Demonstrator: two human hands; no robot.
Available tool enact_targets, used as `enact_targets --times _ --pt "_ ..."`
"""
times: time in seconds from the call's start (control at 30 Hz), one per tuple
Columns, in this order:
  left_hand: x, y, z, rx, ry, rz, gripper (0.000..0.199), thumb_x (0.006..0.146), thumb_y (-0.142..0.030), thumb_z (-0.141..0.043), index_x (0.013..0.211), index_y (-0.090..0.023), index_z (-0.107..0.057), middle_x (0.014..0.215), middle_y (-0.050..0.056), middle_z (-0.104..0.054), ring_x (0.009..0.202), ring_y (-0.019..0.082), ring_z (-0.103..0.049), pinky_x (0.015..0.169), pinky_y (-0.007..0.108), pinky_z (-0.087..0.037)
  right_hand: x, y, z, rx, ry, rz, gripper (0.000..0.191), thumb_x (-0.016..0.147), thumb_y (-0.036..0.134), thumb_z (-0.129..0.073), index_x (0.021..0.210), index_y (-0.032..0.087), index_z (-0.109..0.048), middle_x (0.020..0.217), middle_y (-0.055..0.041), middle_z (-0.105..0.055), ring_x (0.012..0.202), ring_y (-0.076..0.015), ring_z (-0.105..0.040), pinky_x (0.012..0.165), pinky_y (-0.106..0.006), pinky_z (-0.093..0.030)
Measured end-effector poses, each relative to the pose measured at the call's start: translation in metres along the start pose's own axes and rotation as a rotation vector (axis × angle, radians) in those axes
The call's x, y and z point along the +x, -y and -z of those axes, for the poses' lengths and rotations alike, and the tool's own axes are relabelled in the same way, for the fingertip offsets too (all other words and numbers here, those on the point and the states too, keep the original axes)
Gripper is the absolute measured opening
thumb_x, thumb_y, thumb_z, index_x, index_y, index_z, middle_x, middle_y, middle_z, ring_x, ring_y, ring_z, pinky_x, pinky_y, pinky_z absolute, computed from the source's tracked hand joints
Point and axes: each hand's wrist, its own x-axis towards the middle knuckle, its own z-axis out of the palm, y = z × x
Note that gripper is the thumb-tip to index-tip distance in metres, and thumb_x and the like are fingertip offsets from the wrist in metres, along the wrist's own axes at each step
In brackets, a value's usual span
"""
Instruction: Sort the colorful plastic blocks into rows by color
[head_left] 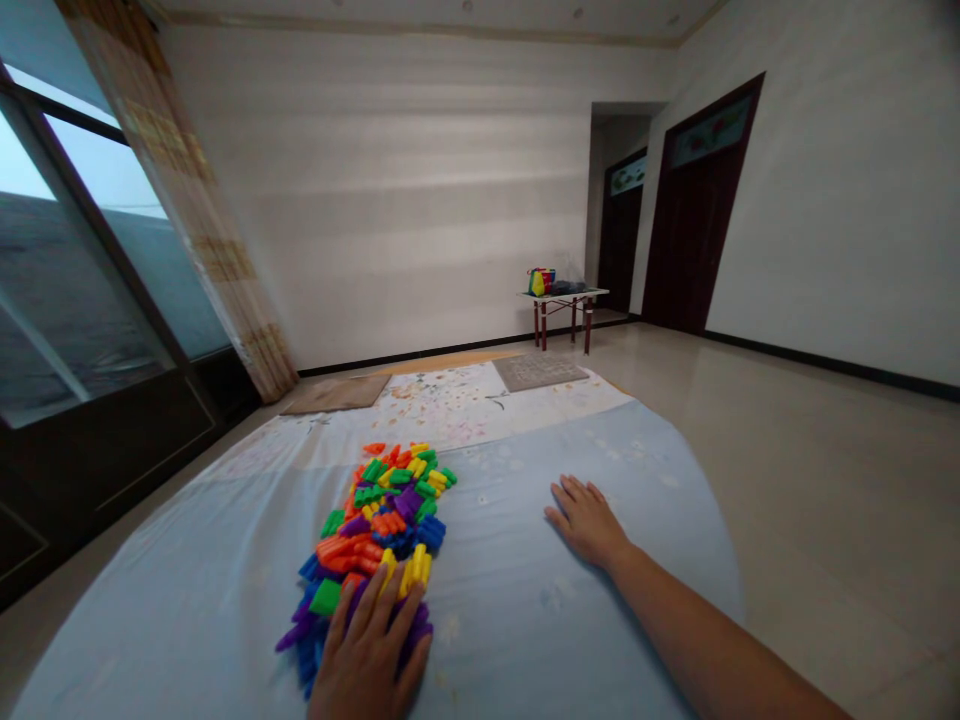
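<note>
A long heap of plastic toy building pieces (405, 502) in orange, green, yellow, blue and purple lies on the light blue flowered cloth (510, 580). Over the near end of this heap rests my left hand (367, 645), palm down with its fingers stretched out across purple, yellow and green pieces. Part of the heap is hidden beneath it. Off to the right, my right hand (586, 520) lies flat on the cloth, fingers a little apart, holding nothing. A stretch of cloth separates it from the pieces.
Two flat mats, a brown one (337, 393) and a grey patterned one (538, 372), lie at the far edge of the cloth. Beyond stands a small table (600, 293) with a colourful bag (541, 281). A curtain (202, 215) and glazed door are left; dark red doors (697, 215) are right.
</note>
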Motion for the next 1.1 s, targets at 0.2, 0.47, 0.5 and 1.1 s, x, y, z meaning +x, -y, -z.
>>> enact_targets --times 0.2,0.47,0.5,1.1 --pt "0.007 -0.014 -0.017 0.082 -0.094 -0.047 0.044 0.08 -0.049 -0.045 0.121 -0.036 -0.054 0.132 0.002 -0.052 0.123 0.023 -0.044 0.112 0.045 -0.001 0.003 0.003 0.001 0.039 -0.007 -0.037 0.061 0.089 0.051 -0.026 0.134 0.014 -0.042 0.144 -0.013 -0.033 0.135 -0.025 -0.024 0.11 -0.043 -0.01" --pt "0.034 -0.068 -0.037 0.072 -0.24 -0.289 0.048 0.081 -0.05 -0.045 0.126 -0.033 -0.049 0.126 0.001 -0.057 0.116 0.017 -0.049 0.113 0.035 -0.001 0.0 0.003 -0.001 -0.018 -0.001 -0.093 0.065 0.087 0.052 -0.027 0.136 0.011 -0.039 0.144 -0.0144 -0.031 0.135 -0.0278 -0.023 0.109 -0.047 -0.01" --pt "0.034 -0.072 -0.037 0.059 -0.22 -0.288 0.048 0.082 -0.049 -0.044 0.127 -0.033 -0.048 0.127 0.001 -0.057 0.116 0.016 -0.05 0.113 0.034 -0.005 -0.001 0.002 -0.001 -0.025 0.007 -0.092 0.065 0.087 0.052 -0.027 0.136 0.012 -0.039 0.145 -0.014 -0.03 0.135 -0.0277 -0.022 0.109 -0.048 -0.01" --pt "0.035 -0.045 0.011 -0.158 0.088 -0.064 0.049 0.088 -0.046 -0.03 0.126 -0.023 -0.05 0.127 0.008 -0.056 0.118 0.021 -0.049 0.102 0.044 -0.035 -0.002 -0.009 -0.014 -0.165 -0.01 -0.105 0.063 0.087 0.054 -0.025 0.137 0.017 -0.038 0.145 -0.0088 -0.033 0.135 -0.0241 -0.023 0.109 -0.045 -0.012"
